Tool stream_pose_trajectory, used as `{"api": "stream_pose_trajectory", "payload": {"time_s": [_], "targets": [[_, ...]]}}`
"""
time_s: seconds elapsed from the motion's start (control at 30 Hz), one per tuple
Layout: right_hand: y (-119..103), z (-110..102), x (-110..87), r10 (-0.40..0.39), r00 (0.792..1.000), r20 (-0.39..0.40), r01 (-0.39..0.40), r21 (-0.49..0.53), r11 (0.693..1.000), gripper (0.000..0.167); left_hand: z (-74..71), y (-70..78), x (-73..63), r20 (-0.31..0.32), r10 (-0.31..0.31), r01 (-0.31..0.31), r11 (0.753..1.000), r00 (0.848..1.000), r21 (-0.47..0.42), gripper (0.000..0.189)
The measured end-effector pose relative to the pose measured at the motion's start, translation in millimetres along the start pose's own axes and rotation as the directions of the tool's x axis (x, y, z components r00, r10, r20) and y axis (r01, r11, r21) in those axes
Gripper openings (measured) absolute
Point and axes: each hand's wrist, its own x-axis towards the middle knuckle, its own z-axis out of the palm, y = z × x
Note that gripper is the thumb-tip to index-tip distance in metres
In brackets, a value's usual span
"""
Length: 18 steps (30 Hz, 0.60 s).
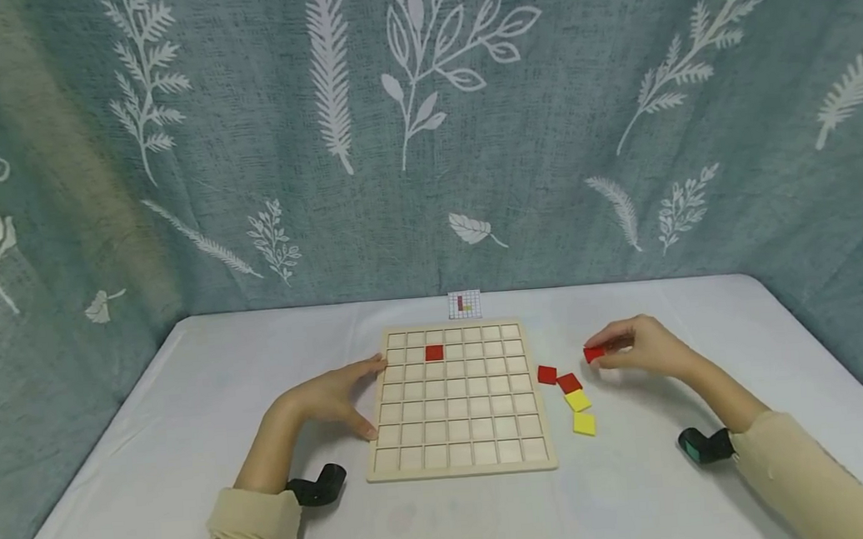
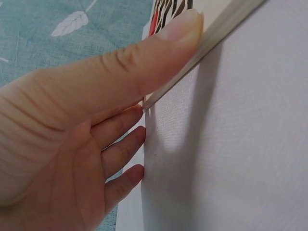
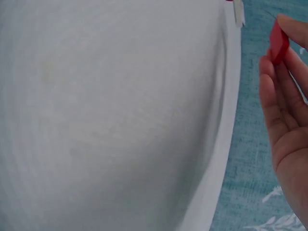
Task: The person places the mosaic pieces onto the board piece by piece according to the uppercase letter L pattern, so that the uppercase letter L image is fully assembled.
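A pale wooden grid board (image 1: 462,471) lies on the white table, with one red tile (image 1: 434,353) in a cell of its second row from the far edge. My left hand (image 1: 328,396) rests at the board's left edge, its fingers spread and relaxed. In the left wrist view the thumb (image 2: 159,48) lies on the board's rim. To the right of the board, my right hand (image 1: 643,346) pinches a red square tile (image 3: 278,43) between thumb and fingers, over the tablecloth.
Beside the board's right edge lie two red tiles (image 1: 547,375) and two yellow tiles (image 1: 584,423). A small printed grid card (image 1: 464,305) is at the table's far edge. Behind hangs a green curtain (image 1: 258,148) with white leaves. Each wrist wears a black camera (image 1: 319,484).
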Motion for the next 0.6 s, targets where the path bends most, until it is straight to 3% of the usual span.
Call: {"api": "stream_pose_trajectory", "payload": {"time_s": [0.2, 0.6], "targets": [[-0.9, -9.1, -3.9, 0.107, 0.994, -0.015, -0.103, 0.165, 0.981, 0.036, 2.2, 1.4, 1.1, 0.006, -0.015, 0.015, 1.000, 1.000, -0.018, 0.102], [-6.5, -2.8, 5.1, 0.128, 0.991, -0.029, -0.121, 0.170, 0.978, 0.037, -0.4, 3.0, 2.9, 0.006, -0.039, 0.039, 0.999, 0.999, -0.006, 0.103]]}}
